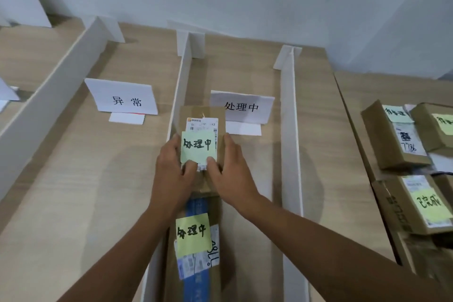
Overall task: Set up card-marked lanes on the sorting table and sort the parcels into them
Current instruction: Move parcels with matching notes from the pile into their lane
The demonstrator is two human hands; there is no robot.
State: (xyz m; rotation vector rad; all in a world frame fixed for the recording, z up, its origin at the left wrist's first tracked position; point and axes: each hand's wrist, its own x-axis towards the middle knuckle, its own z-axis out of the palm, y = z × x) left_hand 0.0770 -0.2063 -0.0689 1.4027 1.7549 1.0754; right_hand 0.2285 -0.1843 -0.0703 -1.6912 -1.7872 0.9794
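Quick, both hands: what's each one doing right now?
Left hand: grips the small parcel by its left side.
Right hand: grips the same parcel's right side.

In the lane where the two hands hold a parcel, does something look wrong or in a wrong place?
Nothing stands out. The held parcel and the nearer parcel each carry a green 处理中 note, matching the lane card. Only the nearer note sits slightly tilted.

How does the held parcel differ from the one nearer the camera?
The held parcel is gripped by the left hand and right hand; the near parcel lies unheld. The held parcel looks plain brown; the near parcel carries blue tape. Both bear green 处理中 notes.
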